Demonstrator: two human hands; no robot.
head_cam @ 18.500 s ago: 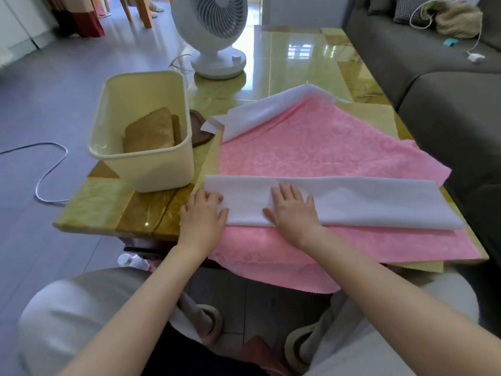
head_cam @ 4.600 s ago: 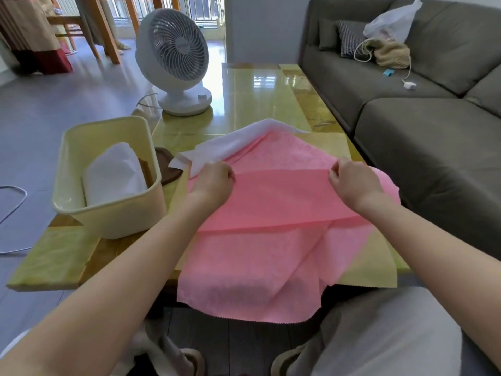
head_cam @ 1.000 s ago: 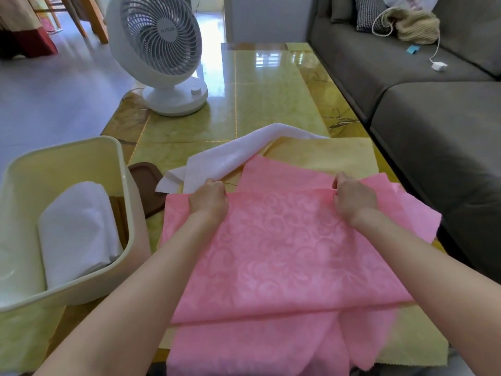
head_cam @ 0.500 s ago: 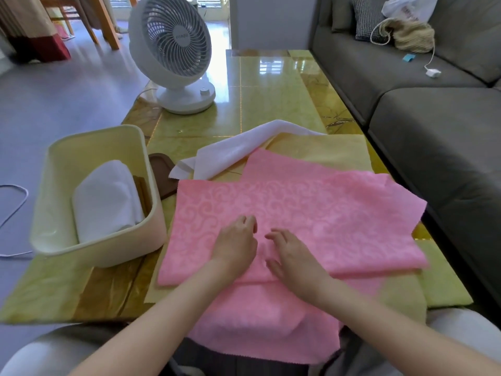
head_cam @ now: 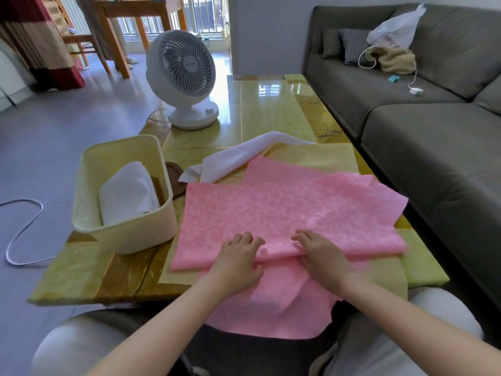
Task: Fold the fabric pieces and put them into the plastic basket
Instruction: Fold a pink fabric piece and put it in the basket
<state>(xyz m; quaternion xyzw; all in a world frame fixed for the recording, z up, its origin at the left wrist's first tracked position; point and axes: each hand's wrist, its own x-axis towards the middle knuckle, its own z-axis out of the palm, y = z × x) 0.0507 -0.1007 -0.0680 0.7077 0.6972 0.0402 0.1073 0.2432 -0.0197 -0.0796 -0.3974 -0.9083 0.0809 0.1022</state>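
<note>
Left hand [head_cam: 235, 259] and right hand [head_cam: 322, 256] pressing a half-folded pink fabric [head_cam: 284, 207].
Plastic basket [head_cam: 135, 234] at left holds a folded white fabric [head_cam: 127, 191]. Left forearm reaches forward, the hand flat with fingers spread on the pink fabric's near edge. Right hand lies just beside it, fingers loosely straight, on the same edge. Neither grips.

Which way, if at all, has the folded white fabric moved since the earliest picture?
Yes: the folded white fabric moved left, off the pink fabric, into the plastic basket on the table.
</note>
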